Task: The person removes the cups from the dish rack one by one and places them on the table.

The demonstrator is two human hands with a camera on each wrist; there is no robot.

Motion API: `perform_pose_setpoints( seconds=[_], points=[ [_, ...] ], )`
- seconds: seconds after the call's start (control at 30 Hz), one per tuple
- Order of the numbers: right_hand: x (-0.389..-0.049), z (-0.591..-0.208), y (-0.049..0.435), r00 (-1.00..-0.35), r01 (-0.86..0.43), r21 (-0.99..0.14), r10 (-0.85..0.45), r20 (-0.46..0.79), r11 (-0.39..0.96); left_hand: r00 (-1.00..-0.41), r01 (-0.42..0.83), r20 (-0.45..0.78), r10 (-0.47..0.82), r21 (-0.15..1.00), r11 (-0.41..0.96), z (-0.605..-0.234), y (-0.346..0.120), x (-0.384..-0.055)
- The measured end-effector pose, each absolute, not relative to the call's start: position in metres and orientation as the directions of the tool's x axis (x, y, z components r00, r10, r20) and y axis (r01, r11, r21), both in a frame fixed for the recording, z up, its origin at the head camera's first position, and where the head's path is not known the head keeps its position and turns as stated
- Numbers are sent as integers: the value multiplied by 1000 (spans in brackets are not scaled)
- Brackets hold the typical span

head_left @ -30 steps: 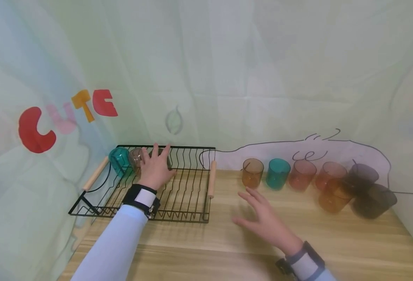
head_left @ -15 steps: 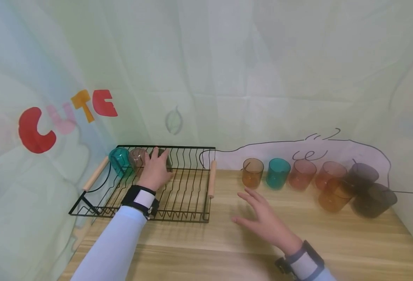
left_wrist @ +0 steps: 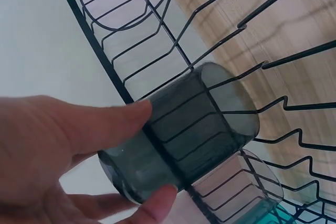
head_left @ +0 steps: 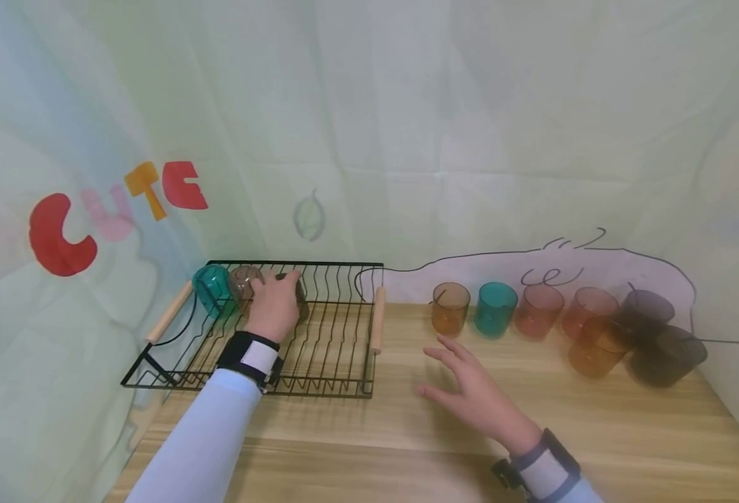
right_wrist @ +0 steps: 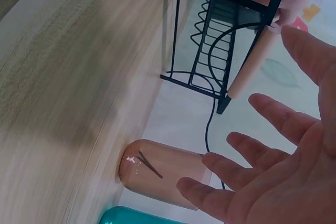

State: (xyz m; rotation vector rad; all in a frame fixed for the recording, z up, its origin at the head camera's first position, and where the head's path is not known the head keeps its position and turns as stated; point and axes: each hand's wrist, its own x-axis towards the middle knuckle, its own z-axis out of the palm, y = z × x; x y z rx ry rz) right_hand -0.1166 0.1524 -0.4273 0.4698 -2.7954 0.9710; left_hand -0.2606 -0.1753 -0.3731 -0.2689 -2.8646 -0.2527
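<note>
My left hand [head_left: 274, 307] grips a dark grey glass [left_wrist: 194, 121] at the back of the black wire dish rack [head_left: 372, 381]. In the left wrist view the thumb lies on one side of this glass and fingers on the other. Beside it in the rack stand a pale brownish glass [head_left: 244, 279] and a teal glass [head_left: 211, 286] at the left end. My right hand [head_left: 479, 398] hovers over the table with its fingers apart, holding nothing. Nearest to it is an amber glass [head_left: 450, 311], also visible in the right wrist view.
Right of the amber glass, along the back of the wooden table [head_left: 432, 447], stand another teal glass [head_left: 495, 311], pink glasses [head_left: 539, 312], a second amber glass [head_left: 596, 349] and dark grey glasses [head_left: 668, 356]. The rack has wooden handles [head_left: 378, 321]. A printed curtain [head_left: 407, 140] hangs behind.
The spread fingers of my left hand have drawn in around the dark grey glass, and that hand has come slightly lower. My right hand stays nearly where it was.
</note>
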Motion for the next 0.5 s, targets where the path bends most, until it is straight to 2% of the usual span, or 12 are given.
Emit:
perform_pose_setpoints(
  seconds=[0.1, 0.5],
  points=[
    [-117, -428, 153, -938, -345, -575, -251, 239, 742, -943, 208, 288, 168, 116, 971, -373, -177, -259],
    [-119, -420, 160, -933, -358, -612, -235, 274, 705, -959, 161, 260, 112, 176, 971, -373, -176, -252]
  ],
)
